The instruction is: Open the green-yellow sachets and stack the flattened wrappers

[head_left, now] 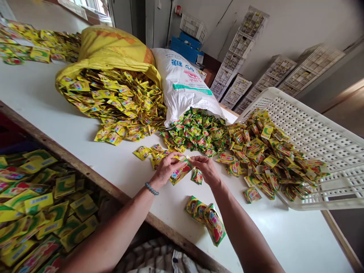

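Observation:
Near the middle of the white table, my left hand (166,170) pinches a flat green and yellow carton (180,172) by its upper left side. My right hand (205,167) has its fingers closed at the carton's upper right corner, by a small white flap. A small green packet (196,176) lies on the table between the hands. Several yellow packets (142,152) are just beyond my left hand. Closer to me, a few filled cartons (214,223) lie beside my right forearm. Green packets (199,132) spill from a white sack (182,83) beyond the hands.
A yellow sack (113,45) spills yellow packets at the back left. On the right, a tipped white basket (327,144) stands by a heap of cartons (264,151). More cartons (45,204) fill the space below the table's left edge. Crate stacks (241,49) line the wall.

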Action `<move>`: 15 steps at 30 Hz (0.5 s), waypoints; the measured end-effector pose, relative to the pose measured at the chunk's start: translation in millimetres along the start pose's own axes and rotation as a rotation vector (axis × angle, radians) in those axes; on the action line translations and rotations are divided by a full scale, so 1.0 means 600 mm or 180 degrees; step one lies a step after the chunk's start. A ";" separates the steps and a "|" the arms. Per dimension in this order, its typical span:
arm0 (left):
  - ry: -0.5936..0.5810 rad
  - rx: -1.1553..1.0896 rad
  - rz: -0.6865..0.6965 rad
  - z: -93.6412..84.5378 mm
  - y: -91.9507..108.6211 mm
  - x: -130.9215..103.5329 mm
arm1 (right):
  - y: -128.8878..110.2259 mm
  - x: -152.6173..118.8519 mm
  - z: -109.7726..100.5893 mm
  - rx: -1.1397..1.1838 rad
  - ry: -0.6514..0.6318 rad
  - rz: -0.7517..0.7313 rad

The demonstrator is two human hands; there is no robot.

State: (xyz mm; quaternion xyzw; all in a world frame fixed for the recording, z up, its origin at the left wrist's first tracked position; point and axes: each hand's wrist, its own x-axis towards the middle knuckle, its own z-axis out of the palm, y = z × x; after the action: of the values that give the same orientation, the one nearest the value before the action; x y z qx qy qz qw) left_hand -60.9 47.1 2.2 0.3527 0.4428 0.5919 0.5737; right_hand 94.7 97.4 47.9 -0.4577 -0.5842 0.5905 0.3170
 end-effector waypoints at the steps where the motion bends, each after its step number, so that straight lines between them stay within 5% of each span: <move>1: -0.0022 0.0020 0.0026 -0.001 -0.002 0.002 | -0.003 0.000 -0.004 -0.0001 -0.0065 0.0047; 7: 0.0113 0.0370 0.0434 0.004 -0.003 -0.008 | 0.006 -0.024 -0.017 -0.0391 -0.0240 0.0051; 15: 0.0037 0.0749 0.0532 0.000 -0.002 -0.005 | 0.020 -0.069 0.029 -0.1382 0.0758 0.0062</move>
State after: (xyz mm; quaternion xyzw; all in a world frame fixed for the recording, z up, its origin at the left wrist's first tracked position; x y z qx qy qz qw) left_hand -60.3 43.9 1.4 0.4499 0.4815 0.5836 0.4745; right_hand 96.5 51.3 41.2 -0.5871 -0.6515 0.3961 0.2721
